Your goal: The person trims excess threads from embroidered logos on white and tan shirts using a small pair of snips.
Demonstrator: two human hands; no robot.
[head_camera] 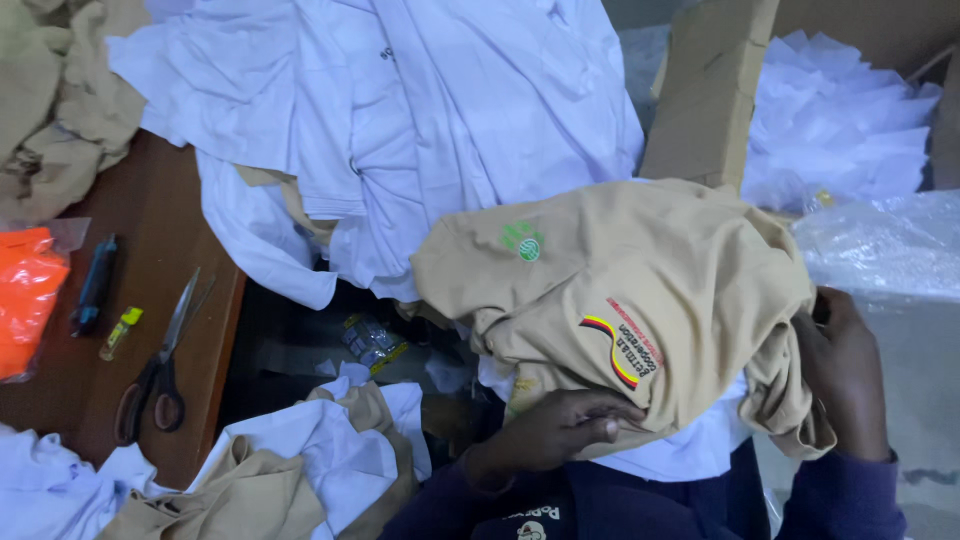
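Note:
A tan shirt point(640, 290) with a small green emblem and a striped printed mark lies bunched over my lap, with a white garment point(690, 450) under it. My left hand point(560, 428) grips the shirt's lower edge, fingers curled into the cloth. At the shirt's right side my right hand point(845, 370) holds a gathered fold of the same tan cloth. Both arms are in dark blue sleeves.
A heap of white shirts point(400, 120) covers the wooden table point(165, 220). On the table lie scissors point(160, 365), a blue pen point(95, 285), a small yellow tube point(120, 332) and an orange bagged item point(25, 300). A cardboard box point(710, 90) holds white garments; a plastic bag point(880, 245) lies at the right.

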